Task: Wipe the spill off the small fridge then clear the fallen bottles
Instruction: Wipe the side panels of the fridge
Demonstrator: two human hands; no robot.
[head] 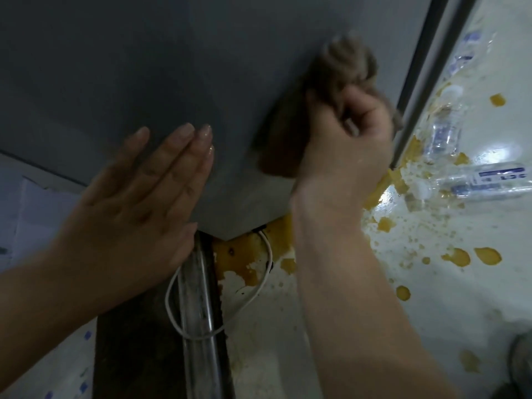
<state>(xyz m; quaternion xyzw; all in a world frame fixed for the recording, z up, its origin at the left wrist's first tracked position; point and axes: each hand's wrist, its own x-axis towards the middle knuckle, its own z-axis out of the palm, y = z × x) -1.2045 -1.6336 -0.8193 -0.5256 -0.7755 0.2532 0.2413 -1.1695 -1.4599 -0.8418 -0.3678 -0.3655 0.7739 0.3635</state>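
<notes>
The small grey fridge [138,67] fills the upper left of the head view. My left hand [144,197] lies flat against its side with straight fingers. My right hand [342,145] grips a brown cloth [342,67] and holds it against the fridge near its right edge; the cloth is blurred. Clear plastic bottles with blue labels lie fallen on the white floor to the right: one [443,133] beside the fridge edge, another [483,182] lower right, more [466,50] further up. Yellow-orange spill [385,223] is splashed over the floor around them and under the fridge corner [244,249].
A white cable [267,272] loops below the fridge corner beside a metal rail [195,298] and a dark strip. A dark grey frame [423,67] runs diagonally along the fridge's right edge. A grey object [521,358] shows at the bottom right.
</notes>
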